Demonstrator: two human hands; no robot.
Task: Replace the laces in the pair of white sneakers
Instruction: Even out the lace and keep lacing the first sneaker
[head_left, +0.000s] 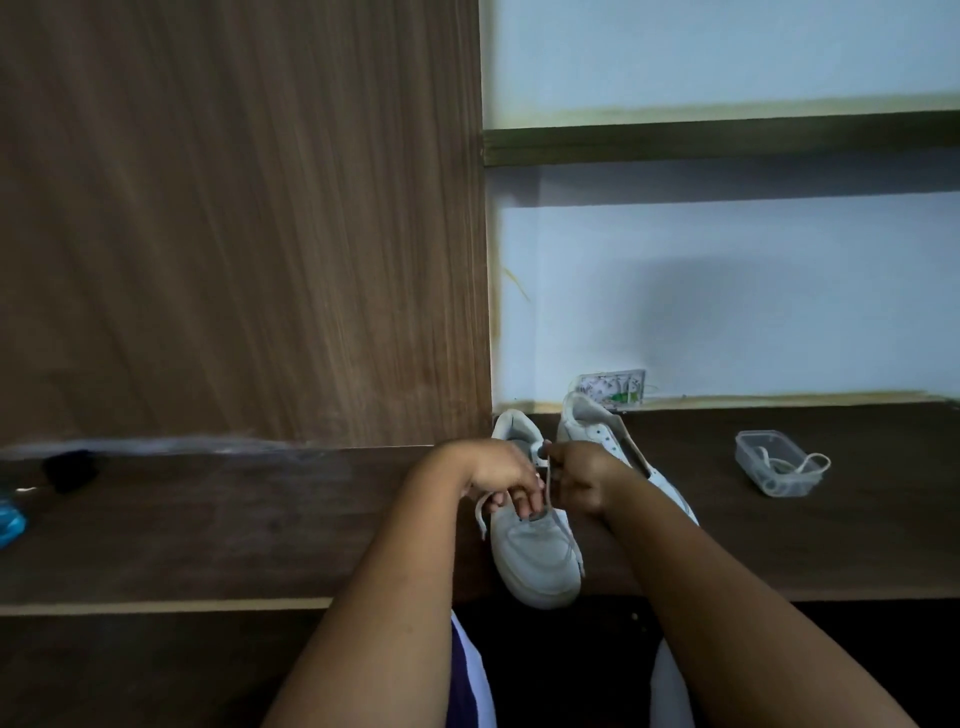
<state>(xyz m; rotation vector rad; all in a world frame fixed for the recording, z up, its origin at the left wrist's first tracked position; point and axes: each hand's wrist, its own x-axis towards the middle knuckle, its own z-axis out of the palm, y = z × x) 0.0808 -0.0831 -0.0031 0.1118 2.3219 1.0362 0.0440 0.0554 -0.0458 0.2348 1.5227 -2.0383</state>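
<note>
— So, what do your fingers (519, 500) have hold of?

— Your left hand (500, 474) curls over the near sneaker (535, 556), its fingers pinching the white lace (482, 512) at the eyelets. Your right hand (577, 483) is closed round the same lace just beside it, a strand running up between the two hands.

— And where do the shoes sit?

— Your near sneaker lies on the dark wooden counter (260, 530), toe towards you and poking past the front edge. Its mate (597, 426) stands just behind and to the right, by the wall. Well to your right, a clear plastic box (748, 457) holds another lace (795, 464), one loop hanging over its rim.
</note>
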